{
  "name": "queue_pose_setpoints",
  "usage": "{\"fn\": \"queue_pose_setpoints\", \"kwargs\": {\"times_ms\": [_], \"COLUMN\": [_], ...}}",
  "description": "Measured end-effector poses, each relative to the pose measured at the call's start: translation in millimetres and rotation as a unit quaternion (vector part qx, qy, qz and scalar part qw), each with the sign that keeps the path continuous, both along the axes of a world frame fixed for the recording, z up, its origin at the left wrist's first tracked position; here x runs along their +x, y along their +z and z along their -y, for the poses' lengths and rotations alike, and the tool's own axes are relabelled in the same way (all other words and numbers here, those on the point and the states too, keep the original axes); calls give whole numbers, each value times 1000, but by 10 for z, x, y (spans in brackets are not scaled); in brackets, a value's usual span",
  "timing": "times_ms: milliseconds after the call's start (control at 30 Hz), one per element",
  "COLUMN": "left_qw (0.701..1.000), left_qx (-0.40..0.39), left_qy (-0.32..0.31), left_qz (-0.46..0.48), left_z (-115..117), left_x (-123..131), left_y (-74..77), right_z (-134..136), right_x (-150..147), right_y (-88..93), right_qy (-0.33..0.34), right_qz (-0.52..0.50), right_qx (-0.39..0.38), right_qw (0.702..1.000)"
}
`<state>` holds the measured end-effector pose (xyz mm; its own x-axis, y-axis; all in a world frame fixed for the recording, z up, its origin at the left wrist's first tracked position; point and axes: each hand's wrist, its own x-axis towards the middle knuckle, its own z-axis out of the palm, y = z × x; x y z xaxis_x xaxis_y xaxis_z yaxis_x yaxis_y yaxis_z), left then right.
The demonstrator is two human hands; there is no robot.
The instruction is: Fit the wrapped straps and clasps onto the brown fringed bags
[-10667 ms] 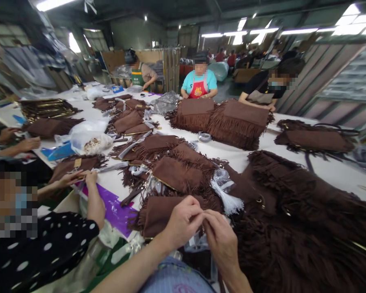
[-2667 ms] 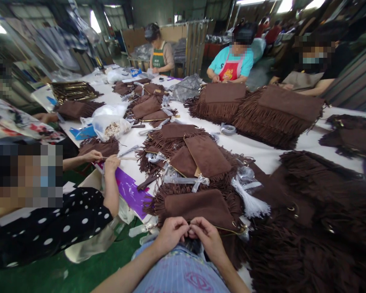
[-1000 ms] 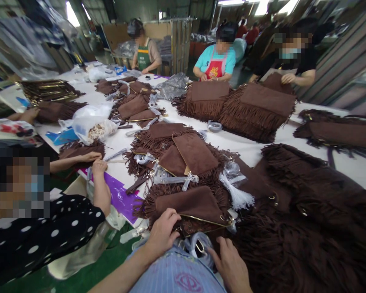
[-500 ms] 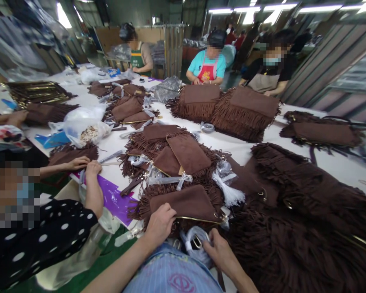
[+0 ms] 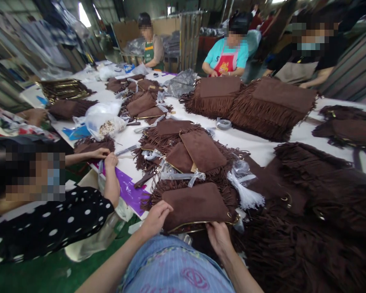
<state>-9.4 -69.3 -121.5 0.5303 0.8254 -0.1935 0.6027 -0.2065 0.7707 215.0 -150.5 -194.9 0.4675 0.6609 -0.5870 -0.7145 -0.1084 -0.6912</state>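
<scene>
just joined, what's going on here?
At a white worktable, the camera wearer has both hands at a brown bag: left hand by its left side, right hand at its gold-trimmed near edge. The bag lies flat, with a pile of brown bags just beyond and white tassels to the right. On the left, a co-worker in polka dots has both hands close together near a purple sheet.

A light-blue, finely striped garment [image 5: 167, 264] bears a pink round emblem [image 5: 195, 278] near right and pink lettering [image 5: 161, 289]; forearms [image 5: 110, 261] are bare.
</scene>
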Motion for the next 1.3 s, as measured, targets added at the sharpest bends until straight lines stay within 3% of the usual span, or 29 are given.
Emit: {"fn": "queue_pose_setpoints", "kwargs": {"times_ms": [67, 200, 267, 367, 500, 600, 667, 800, 867, 967, 1067, 1100, 1167, 1233, 1300], "left_qw": [997, 982, 974, 974, 987, 942, 910, 897, 901, 905, 917, 922, 932, 942, 954], "left_qx": [-8, -44, -35, -36, -153, -284, -339, -368, -356, -343, -328, -320, -299, -275, -247], "left_qy": [35, -54, -81, -51, 37, 90, 102, 90, 86, 84, 86, 87, 91, 93, 92], "left_qz": [-72, -176, -209, -217, -23, 155, 215, 230, 231, 235, 211, 200, 182, 167, 144], "left_z": [61, 292, 374, 380, 249, 135, 68, -35, -68, -107, -172, -207, -293, -387, -474], "left_x": [-223, -366, -296, -183, -149, -115, -58, 83, 133, 157, 125, 108, 78, 59, 46], "left_y": [-69, -126, -135, -130, -45, 108, 231, 410, 446, 461, 466, 466, 462, 441, 392], "right_z": [14, 67, 129, 234, 213, 83, 13, 30, 108, 242, 339, 361, 389, 394, 377], "right_x": [70, 178, 187, 159, 132, 140, 132, 32, -27, 9, 319, 478, 812, 1076, 1189], "right_y": [12, 73, 146, 346, 696, 911, 1006, 1077, 1080, 1078, 1011, 962, 831, 697, 602], "right_qy": [3, 18, 66, 195, 295, 343, 393, 518, 539, 510, 407, 363, 305, 331, 410], "right_qz": [-9, -24, -17, 5, -10, 25, 51, 143, 235, 359, 510, 577, 694, 747, 747], "right_qx": [1, -27, -62, -89, -31, -8, 6, 14, 18, 16, -19, -31, -52, -59, -50], "right_qw": [1000, 999, 996, 977, 955, 939, 918, 843, 809, 781, 758, 731, 651, 574, 522]}}
